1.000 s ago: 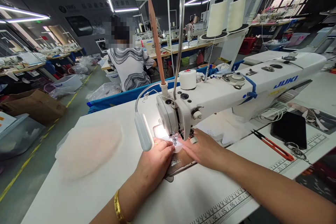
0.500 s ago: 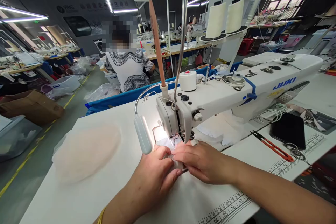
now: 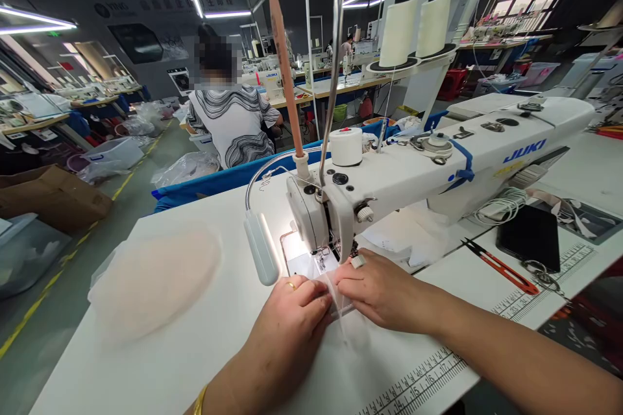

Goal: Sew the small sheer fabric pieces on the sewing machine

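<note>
Close in front of the presser foot (image 3: 323, 260) of a white sewing machine (image 3: 403, 175), both hands work at a piece of thin, sheer white fabric (image 3: 339, 301). My left hand (image 3: 289, 318), with a ring and a yellow bracelet, has its fingers closed on the fabric's left side. My right hand (image 3: 384, 292) pinches its right side, just below the needle area. Between the hands the fabric runs down toward me. My fingers hide part of it. A lit grey lamp (image 3: 261, 249) shines on the spot from the left.
A pile of pale sheer fabric (image 3: 156, 282) lies on the table at left. To the right are orange-handled thread snips (image 3: 503, 267), a black phone (image 3: 529, 237) and keys (image 3: 541, 272). A printed ruler (image 3: 413, 389) marks the front edge. Ahead sits a co-worker (image 3: 231, 120).
My hands have moved slightly apart, and the left has rolled over, its thumb drawn in. More of the sheer fabric shows between them. The view has shifted a little.
</note>
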Available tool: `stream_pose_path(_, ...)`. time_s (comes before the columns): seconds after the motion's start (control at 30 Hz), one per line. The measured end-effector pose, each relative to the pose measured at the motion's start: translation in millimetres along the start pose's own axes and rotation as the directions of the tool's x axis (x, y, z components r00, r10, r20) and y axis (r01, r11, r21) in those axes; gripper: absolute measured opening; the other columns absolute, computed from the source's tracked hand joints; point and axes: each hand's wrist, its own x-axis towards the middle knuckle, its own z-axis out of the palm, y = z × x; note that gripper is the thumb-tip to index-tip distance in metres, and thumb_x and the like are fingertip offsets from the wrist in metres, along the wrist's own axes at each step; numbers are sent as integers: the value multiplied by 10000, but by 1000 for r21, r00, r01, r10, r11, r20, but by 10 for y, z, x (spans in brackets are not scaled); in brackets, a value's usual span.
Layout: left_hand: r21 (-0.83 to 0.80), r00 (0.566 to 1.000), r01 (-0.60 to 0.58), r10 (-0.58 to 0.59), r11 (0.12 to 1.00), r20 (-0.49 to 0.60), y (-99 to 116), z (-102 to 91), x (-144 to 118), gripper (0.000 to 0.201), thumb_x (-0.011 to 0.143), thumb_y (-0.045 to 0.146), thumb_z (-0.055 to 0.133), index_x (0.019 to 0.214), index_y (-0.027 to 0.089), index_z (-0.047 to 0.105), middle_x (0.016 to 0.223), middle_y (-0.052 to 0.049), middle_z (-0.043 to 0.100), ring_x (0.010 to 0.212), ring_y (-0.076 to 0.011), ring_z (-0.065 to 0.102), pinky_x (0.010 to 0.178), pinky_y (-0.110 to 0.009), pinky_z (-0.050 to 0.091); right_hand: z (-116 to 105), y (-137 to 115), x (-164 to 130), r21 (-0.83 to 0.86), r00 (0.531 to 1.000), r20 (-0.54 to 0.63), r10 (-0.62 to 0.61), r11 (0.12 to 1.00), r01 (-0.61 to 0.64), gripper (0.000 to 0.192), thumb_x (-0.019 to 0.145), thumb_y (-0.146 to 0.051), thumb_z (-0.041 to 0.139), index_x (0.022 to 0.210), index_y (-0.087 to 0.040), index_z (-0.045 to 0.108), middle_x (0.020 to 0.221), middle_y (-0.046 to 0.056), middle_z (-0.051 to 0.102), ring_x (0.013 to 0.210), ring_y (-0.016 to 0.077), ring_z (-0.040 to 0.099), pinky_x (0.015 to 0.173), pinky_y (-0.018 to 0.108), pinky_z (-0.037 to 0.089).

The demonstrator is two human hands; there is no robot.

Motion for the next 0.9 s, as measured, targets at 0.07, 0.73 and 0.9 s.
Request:
stream_pose_path(0.07, 18, 1000, 10, -10, 1000, -2, 13, 15, -11, 243, 1092, 198, 469, 1040, 219, 706, 1058, -49, 728, 850, -230, 597, 766, -413, 499, 1, 5, -2, 4, 1000, 7, 5, 1000, -5, 152, 913, -62, 526, 866, -183, 605, 892, 40, 687, 860, 224, 513, 775, 361, 374)
stream_pose_path(0.73, 62, 996, -82, 84, 995, -17, 33, 27, -29, 255, 995, 54, 500, 1003, 218, 695, 980, -26, 717, 858, -223, 583, 831, -417, 418, 27, 45, -16, -23, 997, -78, 20, 1000, -22, 203, 936, -85, 543, 1017, -207, 682, 935, 68, 701, 918, 252, 512, 773, 366, 390)
stream_pose_path(0.9, 53, 997, -75, 76, 996, -21, 58, 49, -66, 291, 1008, 58, 491, 1094, 237, 704, 989, -25, 724, 823, -206, 587, 820, -406, 390, 17, 47, -11, 4, 994, -79, -74, 997, 75, 182, 951, -75, 516, 920, -189, 654, 908, 34, 693, 844, 215, 497, 786, 368, 374)
